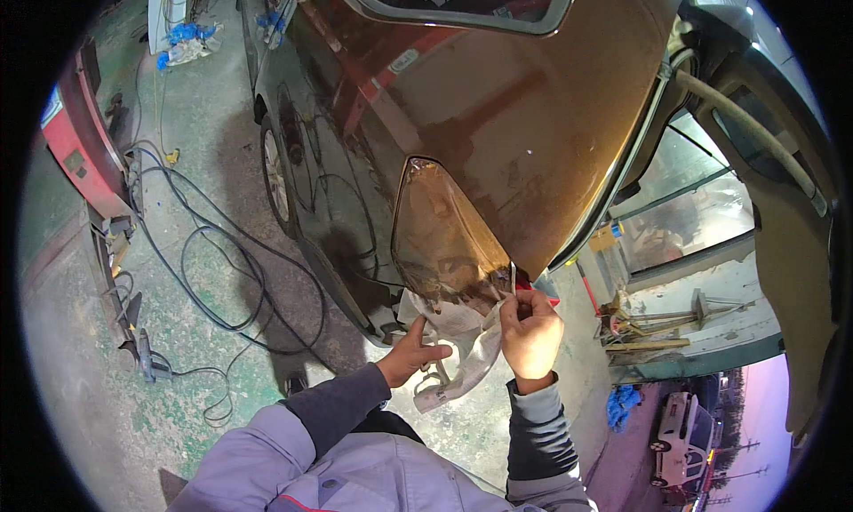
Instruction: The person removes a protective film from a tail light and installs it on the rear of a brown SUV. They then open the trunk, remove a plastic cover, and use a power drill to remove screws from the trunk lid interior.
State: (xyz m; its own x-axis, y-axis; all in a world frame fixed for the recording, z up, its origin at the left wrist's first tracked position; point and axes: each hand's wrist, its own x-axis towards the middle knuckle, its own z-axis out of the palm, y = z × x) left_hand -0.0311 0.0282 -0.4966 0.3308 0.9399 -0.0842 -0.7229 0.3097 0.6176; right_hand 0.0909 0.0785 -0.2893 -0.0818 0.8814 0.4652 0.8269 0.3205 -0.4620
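Before me is a brown car body [533,130] with a pointed, glossy brown corner section [440,228] outlined by a dark seam. A crumpled whitish sheet [458,339], like masking paper, hangs along the lower edge of that section. My left hand [410,356] rests against the sheet's left side, thumb and forefinger stretched apart. At the sheet's upper right, the fingers of my right hand [530,332] are pinched together on its edge, where a narrow pale strip runs up the seam. A bit of red [552,300] shows behind that hand.
Dark hoses [218,303] loop across the floor on the left. A red bumper-like part [84,156] stands beyond them, and a spray-gun-like tool [145,356] lies nearby. On the right hangs a raised car hatch [764,236]. Wooden sticks [653,343] lie below it.
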